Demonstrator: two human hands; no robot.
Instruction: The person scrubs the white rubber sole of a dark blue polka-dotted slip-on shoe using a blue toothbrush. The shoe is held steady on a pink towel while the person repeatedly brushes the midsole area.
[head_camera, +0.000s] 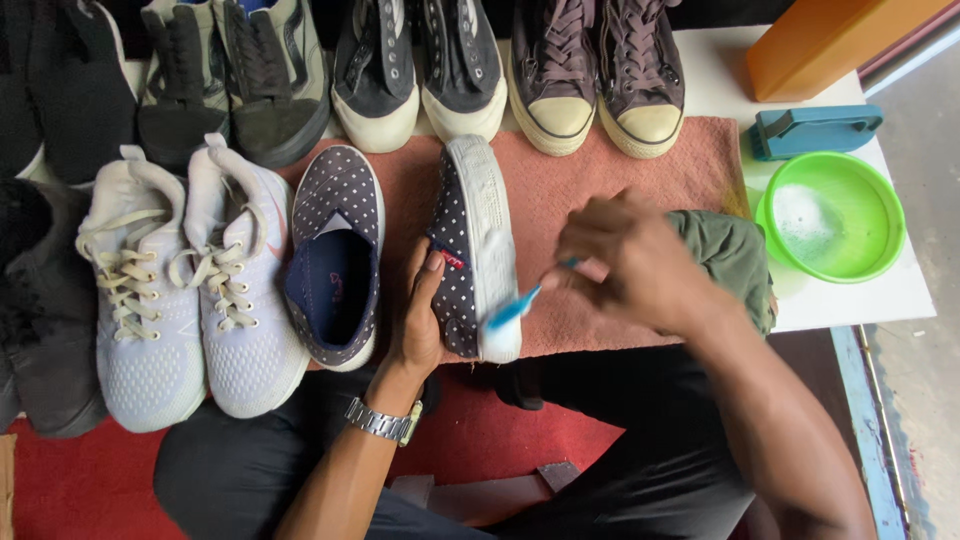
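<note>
Left hand clamped on dotted navy shoe, tipped on its side on pink towel; right hand closed around blue toothbrush touching its white sole.

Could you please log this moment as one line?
left hand: steadies dotted shoe on its side | right hand: holds blue toothbrush at sole | nearby: green bowl

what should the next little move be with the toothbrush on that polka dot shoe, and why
Probably stroke the blue toothbrush further along the white sole toward its far end: the bristles sit at the near end, and the left hand holds the polka-dot slip-on shoe tipped on its side.
</note>
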